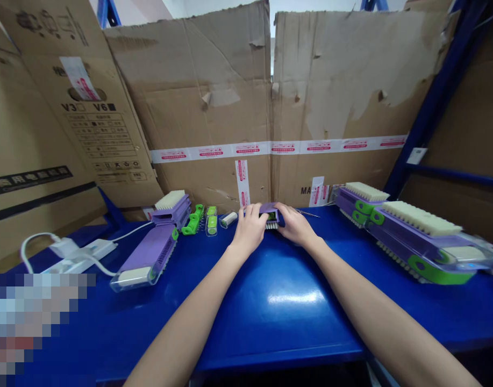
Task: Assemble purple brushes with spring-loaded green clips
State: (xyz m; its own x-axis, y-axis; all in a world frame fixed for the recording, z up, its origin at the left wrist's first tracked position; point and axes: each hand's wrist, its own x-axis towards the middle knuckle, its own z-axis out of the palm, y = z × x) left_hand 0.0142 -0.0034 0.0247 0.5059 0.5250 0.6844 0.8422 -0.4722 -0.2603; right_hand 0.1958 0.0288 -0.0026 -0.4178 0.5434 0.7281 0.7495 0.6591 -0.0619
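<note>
Both my hands meet at the far middle of the blue table. My left hand and my right hand are closed on a small purple brush part with a green inset and white bristles underneath, pressing it against the tabletop. Just left of my hands lie a small clear-and-white piece, a green-and-clear piece and a green clip strip.
A long purple brush with clear cap lies at left, beside a purple block with white bristles. Stacked purple-and-green brushes fill the right. A white power strip and cable sit far left. Cardboard walls close the back.
</note>
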